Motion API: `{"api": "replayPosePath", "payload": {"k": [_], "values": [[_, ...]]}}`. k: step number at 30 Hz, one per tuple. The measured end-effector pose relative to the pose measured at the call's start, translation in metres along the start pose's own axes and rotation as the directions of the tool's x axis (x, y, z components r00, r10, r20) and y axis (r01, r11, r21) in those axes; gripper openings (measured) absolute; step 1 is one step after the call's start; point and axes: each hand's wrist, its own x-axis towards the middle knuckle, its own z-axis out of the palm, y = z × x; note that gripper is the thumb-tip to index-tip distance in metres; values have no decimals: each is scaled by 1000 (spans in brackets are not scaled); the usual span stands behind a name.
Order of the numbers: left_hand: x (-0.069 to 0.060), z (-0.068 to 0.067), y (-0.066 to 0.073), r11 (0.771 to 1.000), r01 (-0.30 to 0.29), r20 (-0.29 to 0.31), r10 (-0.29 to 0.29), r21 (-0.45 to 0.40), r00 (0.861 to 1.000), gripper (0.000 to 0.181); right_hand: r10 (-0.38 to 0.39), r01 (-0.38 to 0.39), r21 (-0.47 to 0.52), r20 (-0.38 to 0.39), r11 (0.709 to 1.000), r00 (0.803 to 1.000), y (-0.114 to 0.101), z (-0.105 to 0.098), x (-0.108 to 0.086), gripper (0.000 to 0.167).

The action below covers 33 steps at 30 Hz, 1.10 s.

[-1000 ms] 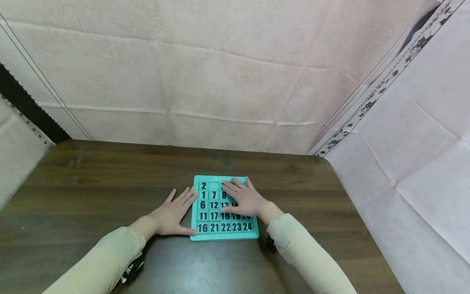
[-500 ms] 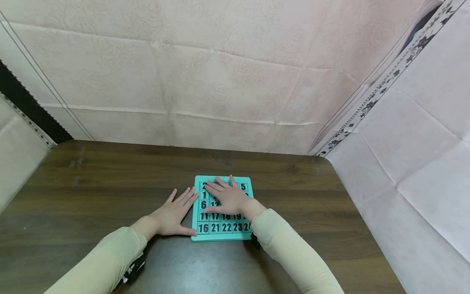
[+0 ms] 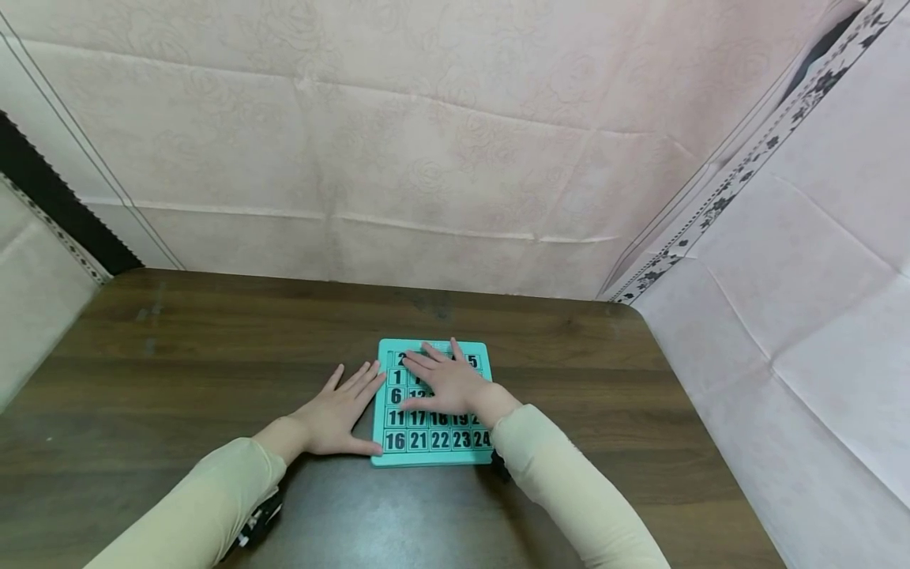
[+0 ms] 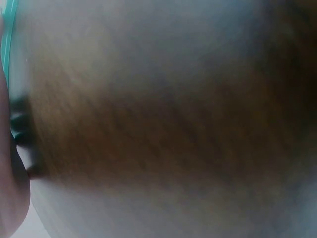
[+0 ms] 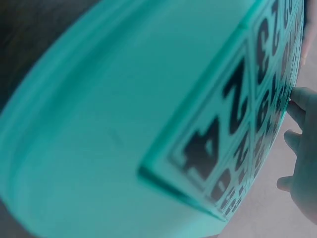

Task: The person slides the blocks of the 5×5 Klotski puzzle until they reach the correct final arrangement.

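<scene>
A turquoise number slide puzzle lies flat on the wooden table, its square tiles bearing black numbers. Along its left edge rests my left hand, fingers spread and straight, thumb at the near left corner. My right hand lies over the upper middle tiles with fingers extended, hiding several numbers; a 5 shows beyond it at the top right. In the right wrist view, the puzzle frame and raised tiles are close, and the right hand's fingers reach over the far tiles. Only a strip of left hand appears in the left wrist view.
The brown wooden table spreads around the puzzle. A pale patterned cloth hangs behind its back edge, and another white cloth with a floral border stands on the right. Each wrist wears a dark device.
Over the last second my right hand has shifted left across the puzzle, then very slightly back right, uncovering the top right 5. My left hand stays at the left edge.
</scene>
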Motion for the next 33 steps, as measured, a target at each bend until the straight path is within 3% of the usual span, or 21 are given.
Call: {"api": "replayPosePath", "payload": {"k": [12, 22, 33], "values": [[1, 0, 1, 1000, 1, -1, -1, -5, 1000, 113, 14, -14, 37, 3, 999, 1000, 15, 3, -15, 80], [0, 1, 1, 1000, 0, -7, 0, -13, 1000, 112, 2, -2, 41, -16, 999, 1000, 16, 5, -17, 81], [0, 0, 0, 1000, -2, -3, 2, -3, 1000, 112, -122, 122, 6, -50, 993, 991, 1, 11, -21, 81]]}}
